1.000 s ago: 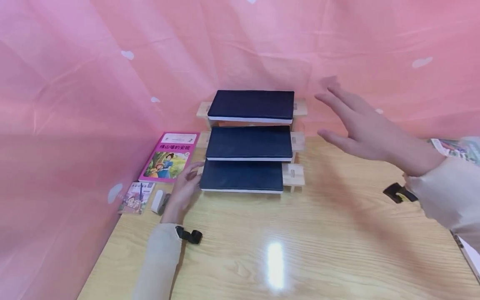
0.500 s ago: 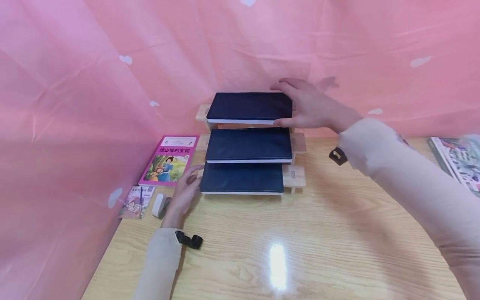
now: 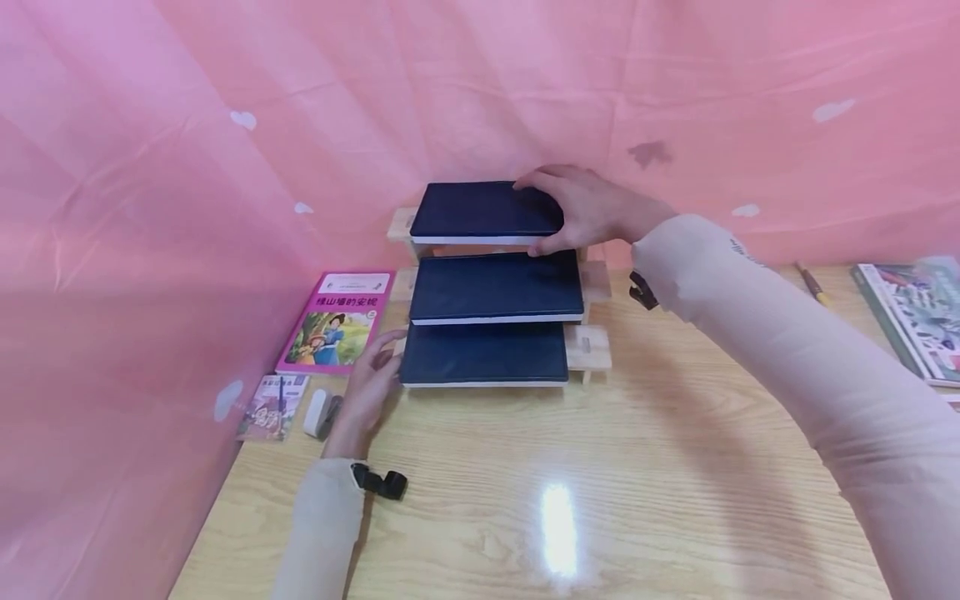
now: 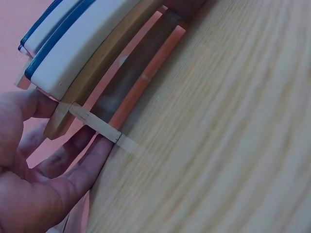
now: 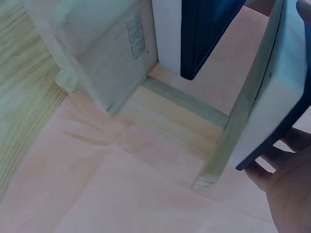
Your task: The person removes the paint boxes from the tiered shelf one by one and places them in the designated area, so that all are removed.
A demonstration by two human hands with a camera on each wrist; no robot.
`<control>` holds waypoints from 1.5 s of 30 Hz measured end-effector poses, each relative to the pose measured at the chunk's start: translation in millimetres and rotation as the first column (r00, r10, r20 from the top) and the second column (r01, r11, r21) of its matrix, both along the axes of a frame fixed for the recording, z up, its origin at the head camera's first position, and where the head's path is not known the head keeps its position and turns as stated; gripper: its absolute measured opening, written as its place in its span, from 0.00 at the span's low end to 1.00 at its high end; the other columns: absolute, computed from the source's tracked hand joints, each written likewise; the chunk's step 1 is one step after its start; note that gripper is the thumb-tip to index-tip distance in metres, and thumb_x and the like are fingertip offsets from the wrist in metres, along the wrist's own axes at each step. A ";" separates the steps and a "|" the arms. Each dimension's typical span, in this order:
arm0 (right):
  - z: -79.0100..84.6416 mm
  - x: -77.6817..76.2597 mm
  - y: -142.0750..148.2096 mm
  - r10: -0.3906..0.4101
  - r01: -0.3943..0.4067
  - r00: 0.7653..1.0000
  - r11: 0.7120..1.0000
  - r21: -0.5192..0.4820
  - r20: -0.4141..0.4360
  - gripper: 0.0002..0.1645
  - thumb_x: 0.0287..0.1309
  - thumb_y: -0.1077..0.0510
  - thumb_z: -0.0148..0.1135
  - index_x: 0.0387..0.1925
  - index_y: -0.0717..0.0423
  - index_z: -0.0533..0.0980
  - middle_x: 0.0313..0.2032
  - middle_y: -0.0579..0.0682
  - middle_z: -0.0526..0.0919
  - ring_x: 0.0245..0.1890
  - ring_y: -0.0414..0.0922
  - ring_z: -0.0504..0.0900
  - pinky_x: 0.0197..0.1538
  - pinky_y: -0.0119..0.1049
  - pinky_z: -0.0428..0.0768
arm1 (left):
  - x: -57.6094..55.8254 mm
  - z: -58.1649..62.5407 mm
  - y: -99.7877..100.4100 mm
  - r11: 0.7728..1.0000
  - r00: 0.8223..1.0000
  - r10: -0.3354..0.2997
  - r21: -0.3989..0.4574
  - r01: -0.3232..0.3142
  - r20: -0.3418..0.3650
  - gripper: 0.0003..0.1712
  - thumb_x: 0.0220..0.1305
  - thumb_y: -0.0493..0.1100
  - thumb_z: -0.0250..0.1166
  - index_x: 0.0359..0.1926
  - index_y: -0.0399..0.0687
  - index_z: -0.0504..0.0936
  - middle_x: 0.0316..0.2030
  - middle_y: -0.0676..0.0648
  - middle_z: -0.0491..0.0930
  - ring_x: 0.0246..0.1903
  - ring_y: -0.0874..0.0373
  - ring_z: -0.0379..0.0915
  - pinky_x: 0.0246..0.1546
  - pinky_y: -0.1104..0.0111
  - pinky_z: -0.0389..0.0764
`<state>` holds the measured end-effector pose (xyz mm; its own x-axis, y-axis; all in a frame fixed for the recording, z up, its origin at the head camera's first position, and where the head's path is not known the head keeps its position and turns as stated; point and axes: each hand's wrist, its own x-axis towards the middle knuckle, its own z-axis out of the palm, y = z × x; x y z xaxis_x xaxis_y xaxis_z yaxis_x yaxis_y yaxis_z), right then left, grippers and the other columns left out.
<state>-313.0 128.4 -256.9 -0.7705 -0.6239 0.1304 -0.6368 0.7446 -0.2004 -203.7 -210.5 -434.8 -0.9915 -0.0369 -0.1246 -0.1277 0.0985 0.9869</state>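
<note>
Three dark blue notebooks with thick white edges lie on a stepped wooden rack (image 3: 588, 346), one per tier: a top notebook (image 3: 480, 208), a middle notebook (image 3: 495, 287) and a bottom notebook (image 3: 483, 354). My right hand (image 3: 581, 200) grips the right end of the top notebook, thumb along its front edge and fingers over its far side. In the right wrist view, fingertips meet its blue cover (image 5: 277, 145). My left hand (image 3: 367, 383) holds the lowest tier's left end. In the left wrist view its fingers curl around the rack's leg (image 4: 97, 122), just under the bottom notebook.
Left of the rack lie a pink picture book (image 3: 337, 321), a small purple booklet (image 3: 273, 408) and a small white-and-black object (image 3: 321, 412). At the right are a paintbrush (image 3: 812, 283) and a thick illustrated book (image 3: 918, 321). A pink curtain (image 3: 360, 100) hangs close behind the rack.
My right hand has come in from the right, down onto the right end of the top notebook, and now grips it. The left hand has stayed at the rack's lower left.
</note>
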 end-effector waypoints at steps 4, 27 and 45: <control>-4.5 -2.2 -0.9 -0.014 0.014 1.000 1.000 0.006 0.014 0.48 0.39 0.31 0.62 0.60 0.49 0.61 0.59 0.54 0.63 0.59 0.52 0.61 0.62 0.50 0.57 | -0.5 1.5 0.3 1.000 1.000 -0.004 0.015 0.003 0.006 0.22 0.59 0.35 0.53 0.54 0.58 0.73 0.52 0.46 0.68 0.47 0.53 0.68 0.40 0.65 0.78; -19.3 0.9 -21.4 -0.111 0.112 0.993 0.993 -0.039 0.043 0.44 0.35 0.27 0.61 0.53 0.41 0.63 0.58 0.51 0.63 0.60 0.54 0.54 0.58 0.58 0.51 | 7.9 -0.4 -19.7 1.000 0.999 -0.002 0.002 0.002 0.040 0.23 0.61 0.36 0.51 0.56 0.59 0.72 0.50 0.42 0.69 0.47 0.52 0.70 0.41 0.65 0.78; -19.5 16.9 -13.8 -0.189 0.197 0.980 0.971 -0.138 0.068 0.43 0.31 0.28 0.64 0.50 0.41 0.65 0.56 0.51 0.63 0.57 0.50 0.58 0.59 0.51 0.57 | 0.5 -1.3 -19.5 1.000 0.999 -0.006 0.008 0.005 0.033 0.22 0.62 0.37 0.51 0.56 0.58 0.71 0.50 0.41 0.69 0.48 0.52 0.70 0.42 0.65 0.78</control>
